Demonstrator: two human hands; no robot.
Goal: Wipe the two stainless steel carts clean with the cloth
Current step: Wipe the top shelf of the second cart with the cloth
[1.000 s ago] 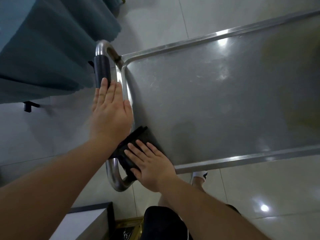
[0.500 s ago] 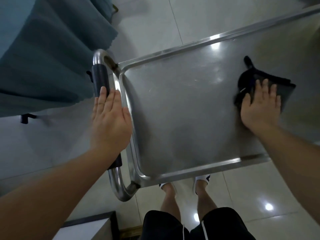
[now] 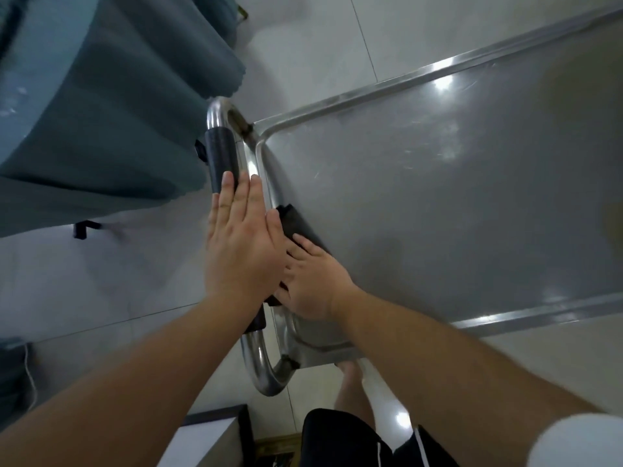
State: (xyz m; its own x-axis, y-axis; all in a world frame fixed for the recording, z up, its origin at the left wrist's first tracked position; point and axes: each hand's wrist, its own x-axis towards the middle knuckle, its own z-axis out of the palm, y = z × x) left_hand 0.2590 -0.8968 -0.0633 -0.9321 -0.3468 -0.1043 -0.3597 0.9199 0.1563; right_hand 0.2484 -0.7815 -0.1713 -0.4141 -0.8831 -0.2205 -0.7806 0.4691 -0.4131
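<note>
1. Since half a second ago, the right hand (image 3: 312,284) has swept the cloth (image 3: 296,224) from the far right part of the cart top back to its left end, next to the handle.
2. Head view: the right hand lies flat, fingers spread, pressing the black cloth onto the steel cart (image 3: 455,203) surface just inside the raised rim.
3. Part of the cloth shows beyond the fingertips; the rest is hidden under the two hands.
4. The left hand (image 3: 241,244) rests open, fingers straight and close together, on the black grip of the handle (image 3: 222,156), its edge overlapping the right hand.
5. Below the cart lies a pale tiled floor (image 3: 101,291); a blue-grey curtain (image 3: 101,112) hangs at the upper left.
</note>
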